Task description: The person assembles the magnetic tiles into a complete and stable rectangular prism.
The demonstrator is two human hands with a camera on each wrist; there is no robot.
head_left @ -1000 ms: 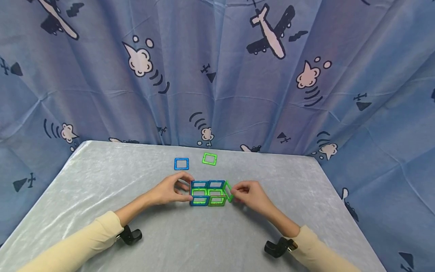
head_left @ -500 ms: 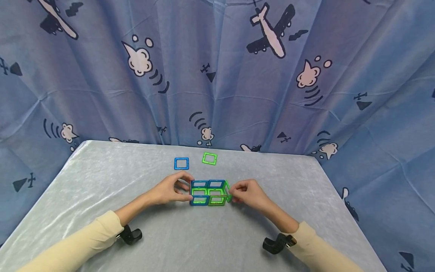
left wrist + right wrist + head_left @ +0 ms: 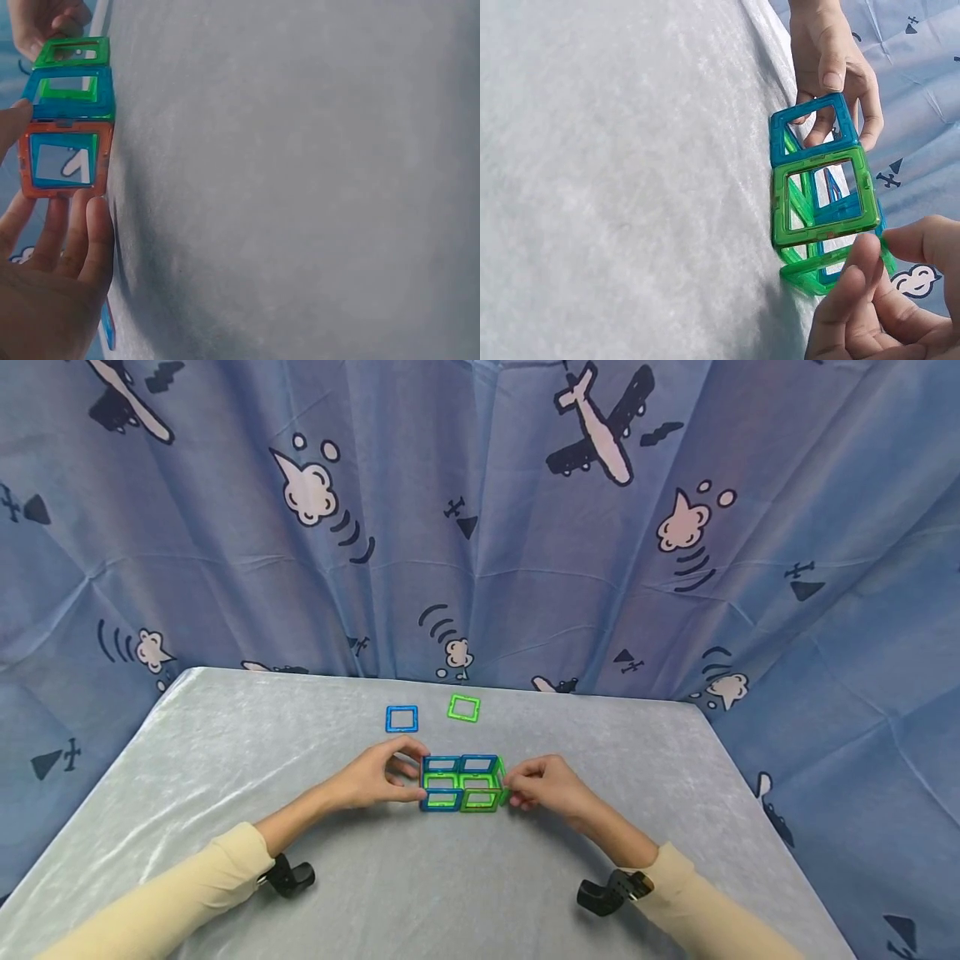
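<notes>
An open-topped box of magnetic tiles stands mid-table, with blue and green frames along its sides and green ones at its base. My left hand holds its left end, thumb at the near corner and fingers at the far one. An orange-red tile closes that end in the left wrist view. At the opposite end, my right hand pinches a green magnetic tile between thumb and fingers. That tile stands nearly upright against the box; whether every edge touches is hidden by the fingers.
Behind the box, a loose blue tile and a loose green tile lie flat on the pale cloth-covered table. A blue curtain printed with planes hangs beyond the table's far edge.
My right hand has moved slightly left, bringing the slanted green tile upright against the box's right end. The left hand stays at the left end.
</notes>
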